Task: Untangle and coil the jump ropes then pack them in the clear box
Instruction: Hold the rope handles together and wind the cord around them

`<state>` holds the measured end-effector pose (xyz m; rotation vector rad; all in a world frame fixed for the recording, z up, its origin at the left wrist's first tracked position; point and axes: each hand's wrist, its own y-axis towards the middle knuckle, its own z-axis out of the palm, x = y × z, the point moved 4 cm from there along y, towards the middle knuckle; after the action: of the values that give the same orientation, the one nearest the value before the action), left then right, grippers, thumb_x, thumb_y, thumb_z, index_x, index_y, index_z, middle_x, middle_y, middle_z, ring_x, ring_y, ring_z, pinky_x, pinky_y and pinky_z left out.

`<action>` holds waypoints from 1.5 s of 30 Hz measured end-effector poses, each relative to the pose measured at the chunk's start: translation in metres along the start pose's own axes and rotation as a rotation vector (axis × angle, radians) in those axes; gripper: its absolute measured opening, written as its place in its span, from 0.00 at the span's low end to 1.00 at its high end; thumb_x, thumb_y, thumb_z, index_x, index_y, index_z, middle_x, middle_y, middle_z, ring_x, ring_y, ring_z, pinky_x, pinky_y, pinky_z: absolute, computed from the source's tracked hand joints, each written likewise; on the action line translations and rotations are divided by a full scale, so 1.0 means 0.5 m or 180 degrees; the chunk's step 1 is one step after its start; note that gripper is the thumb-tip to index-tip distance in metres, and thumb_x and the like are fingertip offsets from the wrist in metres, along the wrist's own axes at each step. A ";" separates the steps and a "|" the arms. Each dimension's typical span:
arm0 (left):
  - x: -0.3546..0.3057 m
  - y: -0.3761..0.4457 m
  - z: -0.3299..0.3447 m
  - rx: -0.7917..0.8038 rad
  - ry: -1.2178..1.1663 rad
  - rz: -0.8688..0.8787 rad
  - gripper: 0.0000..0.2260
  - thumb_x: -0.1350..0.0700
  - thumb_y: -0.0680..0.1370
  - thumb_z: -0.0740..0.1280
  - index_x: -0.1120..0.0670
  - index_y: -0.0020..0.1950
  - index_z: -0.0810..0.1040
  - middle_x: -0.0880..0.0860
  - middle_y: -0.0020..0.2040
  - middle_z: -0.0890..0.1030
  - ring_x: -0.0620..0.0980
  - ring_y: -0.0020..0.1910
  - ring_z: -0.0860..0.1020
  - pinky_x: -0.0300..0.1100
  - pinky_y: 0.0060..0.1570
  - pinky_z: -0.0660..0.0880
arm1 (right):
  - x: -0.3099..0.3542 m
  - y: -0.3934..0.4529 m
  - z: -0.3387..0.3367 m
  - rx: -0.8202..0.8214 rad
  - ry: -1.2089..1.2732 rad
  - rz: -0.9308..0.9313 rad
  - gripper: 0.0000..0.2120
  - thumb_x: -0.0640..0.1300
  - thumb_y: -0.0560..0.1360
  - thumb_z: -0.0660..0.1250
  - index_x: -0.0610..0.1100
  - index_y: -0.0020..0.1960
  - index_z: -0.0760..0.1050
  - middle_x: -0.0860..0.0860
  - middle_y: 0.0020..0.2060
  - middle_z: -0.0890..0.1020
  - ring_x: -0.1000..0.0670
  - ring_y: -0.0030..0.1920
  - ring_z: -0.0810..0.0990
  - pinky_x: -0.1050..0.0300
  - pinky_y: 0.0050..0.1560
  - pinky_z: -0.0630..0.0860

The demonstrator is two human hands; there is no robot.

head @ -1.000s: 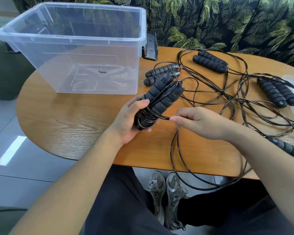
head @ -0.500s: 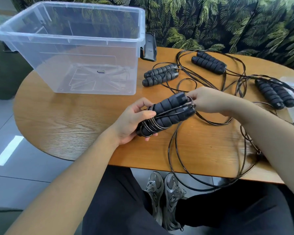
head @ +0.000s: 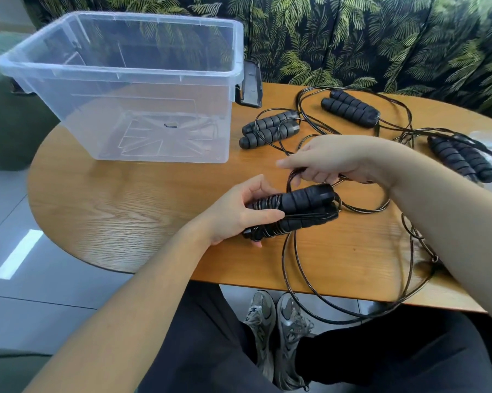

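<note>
My left hand (head: 239, 212) grips a pair of black foam handles (head: 298, 207) lying side by side, with thin black cord wound around them. My right hand (head: 328, 160) is just above their far end, pinching a loop of that same cord (head: 291, 177). The loose remainder of the cord (head: 304, 282) hangs off the table's front edge in a big loop. Three more handle pairs lie on the table: one (head: 270, 129) by the box, one (head: 349, 107) at the back, one (head: 463, 158) at the right, their cords tangled. The clear box (head: 159, 78) stands open at the back left.
The round wooden table (head: 119, 211) has bare surface to the left and front of my hands. A dark latch piece (head: 250, 85) hangs at the box's right side. A leaf-patterned sofa runs behind. My legs and shoes show under the table edge.
My right hand carried the cord from the near end of the handles up and over their far end, laying on another wrap. The handles turned flatter in my left hand.
</note>
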<state>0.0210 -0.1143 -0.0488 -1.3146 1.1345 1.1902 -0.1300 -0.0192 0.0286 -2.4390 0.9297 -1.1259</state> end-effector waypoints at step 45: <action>0.018 -0.005 -0.040 0.0180 -0.2275 0.0258 0.27 0.45 0.74 0.74 0.59 0.65 0.72 0.58 0.47 0.78 0.53 0.32 0.80 0.38 0.22 0.75 | -0.087 -0.095 0.061 0.0716 0.1633 -0.0674 0.11 0.52 0.80 0.67 0.46 0.48 0.82 0.52 0.30 0.63 0.52 0.29 0.56 0.59 0.27 0.52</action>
<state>0.0258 -0.1342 -0.0571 -0.6971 0.6890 1.5065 -0.1074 0.0453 0.0083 -2.1377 0.6299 -1.8768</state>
